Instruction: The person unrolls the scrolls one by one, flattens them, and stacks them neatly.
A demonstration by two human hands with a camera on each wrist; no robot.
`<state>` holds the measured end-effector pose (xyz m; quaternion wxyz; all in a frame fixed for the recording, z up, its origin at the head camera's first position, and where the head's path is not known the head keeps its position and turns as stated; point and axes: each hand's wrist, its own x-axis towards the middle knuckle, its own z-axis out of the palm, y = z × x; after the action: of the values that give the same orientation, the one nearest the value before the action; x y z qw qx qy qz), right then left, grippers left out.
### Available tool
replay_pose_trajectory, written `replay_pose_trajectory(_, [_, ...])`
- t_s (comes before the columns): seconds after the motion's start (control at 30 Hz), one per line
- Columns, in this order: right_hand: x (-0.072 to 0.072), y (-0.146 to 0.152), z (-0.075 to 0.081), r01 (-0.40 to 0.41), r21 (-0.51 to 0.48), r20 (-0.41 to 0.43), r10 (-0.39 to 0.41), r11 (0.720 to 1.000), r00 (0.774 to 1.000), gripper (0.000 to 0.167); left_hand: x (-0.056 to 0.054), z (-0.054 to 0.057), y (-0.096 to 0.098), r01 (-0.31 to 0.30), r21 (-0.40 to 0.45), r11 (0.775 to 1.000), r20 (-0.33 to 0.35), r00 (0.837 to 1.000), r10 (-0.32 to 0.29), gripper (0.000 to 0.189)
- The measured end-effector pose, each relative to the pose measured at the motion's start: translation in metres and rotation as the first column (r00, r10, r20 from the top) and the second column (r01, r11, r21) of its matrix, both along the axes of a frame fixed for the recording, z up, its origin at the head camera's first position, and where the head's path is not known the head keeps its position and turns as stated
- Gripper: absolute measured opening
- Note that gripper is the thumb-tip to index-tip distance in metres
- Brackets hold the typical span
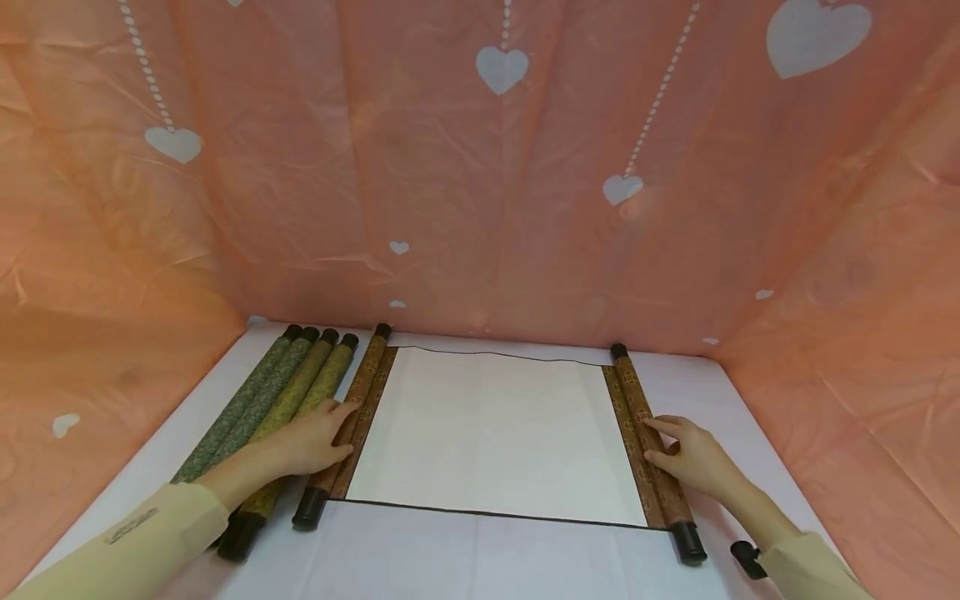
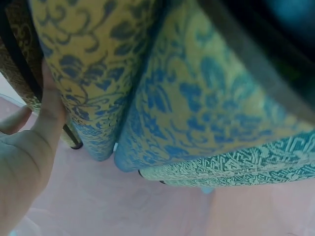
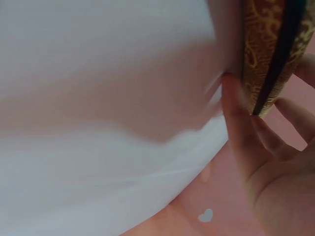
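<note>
Apparently I have the brown scroll [image 1: 495, 433] spread flat on the table [image 1: 390, 558], left hand [image 1: 311, 440] and right hand [image 1: 693, 457] each gripping one end, unrolling judged about done, with four patterned scrolls [image 1: 262, 404] at left rolled up.

- A curtained-off booth with a work surface in it; whether it stands in a home, a studio or elsewhere, I cannot tell.
- Creased pink-orange sheeting [image 1: 435, 183] fills the upper frame and runs down the left and right edges, closing three sides like walls.
- White hearts [image 1: 502, 70] are printed on it, some beneath dotted lines [image 1: 147, 67] (rather like a shower curtain).
- A white surface [image 1: 480, 558] spans the lower frame, its far edge meeting the sheeting.
- On it, at lower centre, lies a spread scroll [image 1: 495, 433], with patterned rolls [image 1: 303, 396] at lower left, as at a worktable.
</note>
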<state>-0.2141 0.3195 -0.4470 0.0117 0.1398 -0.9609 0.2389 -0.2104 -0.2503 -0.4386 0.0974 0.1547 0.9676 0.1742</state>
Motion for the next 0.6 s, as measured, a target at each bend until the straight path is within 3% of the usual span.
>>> replay_pose_trajectory(0.3, [0.017,0.000,0.005,-0.044,0.010,-0.008,0.044,0.999,0.999,0.056,0.019,0.001,0.006,-0.007,0.047,0.999,0.022,1.000,0.006,0.074])
replay_pose_trajectory(0.5, [0.021,-0.013,0.015,-0.044,0.080,-0.144,0.056,0.996,0.988,0.050,0.032,0.004,0.005,0.025,0.015,1.000,-0.059,0.998,-0.024,0.072])
replay_pose_trajectory(0.6, [0.021,-0.024,0.023,-0.056,0.064,-0.176,0.067,0.996,0.982,0.049,0.037,0.007,0.006,0.031,0.015,0.999,-0.073,0.997,-0.029,0.072])
